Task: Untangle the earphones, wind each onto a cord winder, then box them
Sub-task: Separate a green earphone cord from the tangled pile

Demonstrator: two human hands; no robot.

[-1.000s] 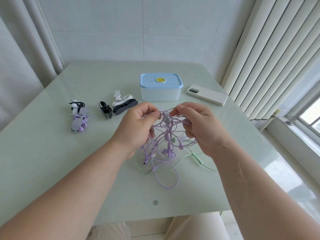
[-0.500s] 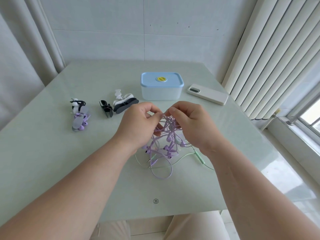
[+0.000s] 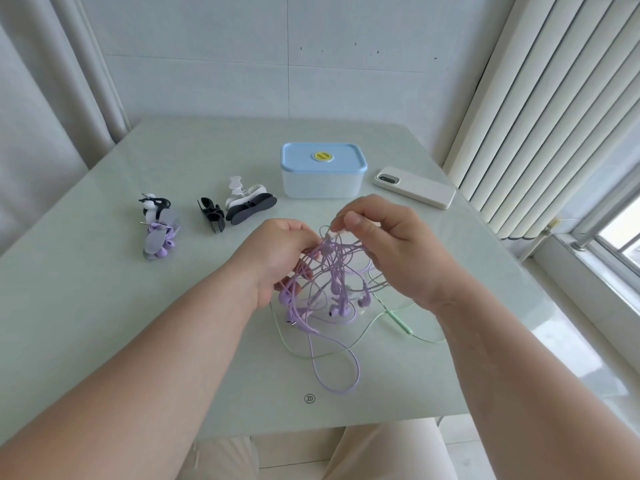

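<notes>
A tangle of purple earphone cords (image 3: 332, 271) hangs between my hands above the table's middle. My left hand (image 3: 277, 258) grips the tangle's left side, fingers curled into the cords. My right hand (image 3: 391, 244) pinches a cord at the top of the tangle between thumb and forefinger. Purple earbuds (image 3: 341, 308) dangle below, and a loop of purple cord (image 3: 337, 375) lies on the table. A green earphone cord (image 3: 398, 318) with its inline remote trails on the table under my right wrist. The box (image 3: 323, 171), lid on, stands behind my hands.
Black and white cord winders (image 3: 239, 206) lie left of the box. Further left sit wound earphones, purple and black-white (image 3: 157, 226). A white phone (image 3: 414, 187) lies right of the box. The glass table (image 3: 104, 306) ends near my lap; blinds and a window stand at right.
My hands have drawn slightly apart again, and my right hand has lifted a cord up out of the tangle. The purple loop on the table has stretched longer toward me.
</notes>
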